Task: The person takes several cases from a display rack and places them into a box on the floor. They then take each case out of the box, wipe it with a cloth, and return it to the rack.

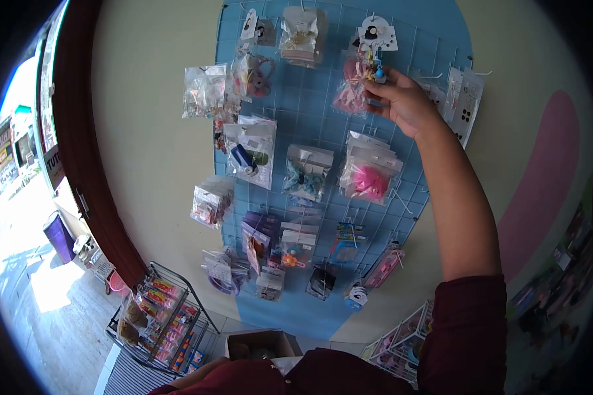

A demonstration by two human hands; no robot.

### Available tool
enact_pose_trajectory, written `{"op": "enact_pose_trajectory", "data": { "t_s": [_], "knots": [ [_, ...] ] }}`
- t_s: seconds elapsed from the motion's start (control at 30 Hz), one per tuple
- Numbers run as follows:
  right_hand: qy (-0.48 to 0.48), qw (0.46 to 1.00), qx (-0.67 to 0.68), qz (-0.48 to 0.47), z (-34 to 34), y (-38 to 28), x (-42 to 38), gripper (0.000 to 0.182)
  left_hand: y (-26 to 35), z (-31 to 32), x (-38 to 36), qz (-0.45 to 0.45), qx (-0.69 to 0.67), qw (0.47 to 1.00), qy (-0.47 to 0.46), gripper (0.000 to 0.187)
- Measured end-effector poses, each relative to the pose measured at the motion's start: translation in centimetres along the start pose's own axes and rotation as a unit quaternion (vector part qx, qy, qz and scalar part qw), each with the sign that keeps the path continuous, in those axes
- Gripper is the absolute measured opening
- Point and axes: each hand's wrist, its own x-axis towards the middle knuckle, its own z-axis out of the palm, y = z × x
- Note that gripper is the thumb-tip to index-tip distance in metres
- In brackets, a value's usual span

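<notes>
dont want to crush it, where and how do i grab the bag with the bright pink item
Probably pinch the bag at its flatter upper part, from the front: it hangs facing outward, and the bright pink item fills its lower part.

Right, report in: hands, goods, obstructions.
Right hand at small blue round charm below white paper card; grip unclear. Left hand out of view. Pink item in clear plastic bag close by; nothing visibly blocking.

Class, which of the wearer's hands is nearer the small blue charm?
Right: the right hand reaches up to the blue charm. The left hand is out of view, its arm low near the cardboard box.
</notes>
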Motion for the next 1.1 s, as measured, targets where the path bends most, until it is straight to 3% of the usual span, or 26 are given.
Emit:
{"op": "enact_pose_trajectory", "data": {
  "t_s": [0.17, 0.23, 0.3, 0.4, 0.47, 0.53, 0.6, 0.67, 0.73, 0.77, 0.83, 0.87, 0.93, 1.03, 1.1],
  "knots": [
    [0.012, 1.0, -0.022, 0.019, 0.6, -0.3, -2.4, 0.041, -0.7, 0.0, -0.6, -0.003, -0.002, 1.0, 0.003, 0.036],
    [0.133, 0.982, -0.128, 0.038, 1.3, -0.9, -5.2, 0.043, -1.3, -0.1, -0.8, -0.004, -0.001, 1.0, 0.003, 0.036],
    [0.142, 0.968, -0.203, -0.03, 2.1, -0.7, -9.9, 0.041, -1.8, -0.1, -0.8, -0.005, -0.001, 1.0, 0.003, 0.036],
    [0.06, 0.97, -0.177, -0.157, 3.0, 3.0, -18.4, 0.035, -2.5, -0.2, -0.6, -0.002, 0.004, 1.0, 0.005, 0.036],
    [-0.041, 0.978, -0.123, -0.164, 4.1, 6.9, -23.4, 0.027, -3.0, -0.1, -0.2, 0.004, 0.005, 1.0, 0.006, 0.037],
    [-0.109, 0.994, 0.01, 0.002, 6.8, 12.2, -27.6, 0.024, -3.3, -0.1, 0.2, 0.01, 0.011, 1.0, 0.008, 0.037],
    [-0.124, 0.957, 0.122, 0.233, 10.5, 18.6, -31.0, 0.027, -3.5, -0.2, 0.6, 0.017, 0.021, 1.0, 0.012, 0.037],
    [-0.169, 0.937, 0.0, 0.305, 13.9, 26.7, -36.0, 0.037, -3.2, -0.3, 1.2, 0.024, 0.032, 0.999, 0.014, 0.037],
    [-0.342, 0.831, -0.168, 0.405, 14.7, 32.5, -40.1, 0.056, -2.7, -0.2, 1.8, 0.028, 0.042, 0.999, 0.017, 0.037],
    [-0.343, 0.83, -0.168, 0.407, 15.1, 33.7, -42.6, 0.056, -2.3, -0.2, 2.3, 0.03, 0.048, 0.998, 0.019, 0.037],
    [-0.157, 0.749, -0.484, 0.425, 15.8, 35.5, -46.8, 0.07, -1.7, -0.1, 3.2, 0.038, 0.056, 0.997, 0.023, 0.037],
    [-0.161, 0.747, -0.483, 0.427, 16.2, 36.4, -48.7, 0.07, -1.5, -0.1, 3.6, 0.044, 0.056, 0.997, 0.018, 0.037],
    [0.07, 0.679, -0.475, 0.555, 16.8, 37.4, -51.7, 0.067, -1.0, 0.5, 4.6, 0.064, 0.06, 0.996, 0.003, 0.036],
    [-0.022, 0.668, -0.45, 0.592, 17.9, 38.5, -53.1, 0.067, -0.2, 1.9, 5.0, 0.015, 0.021, 1.0, 0.011, 0.036],
    [-0.082, 0.681, -0.428, 0.588, 18.0, 38.7, -53.5, 0.067, 0.7, 0.7, 3.5, 0.039, 0.032, 0.999, -0.001, 0.037]
  ]
}}
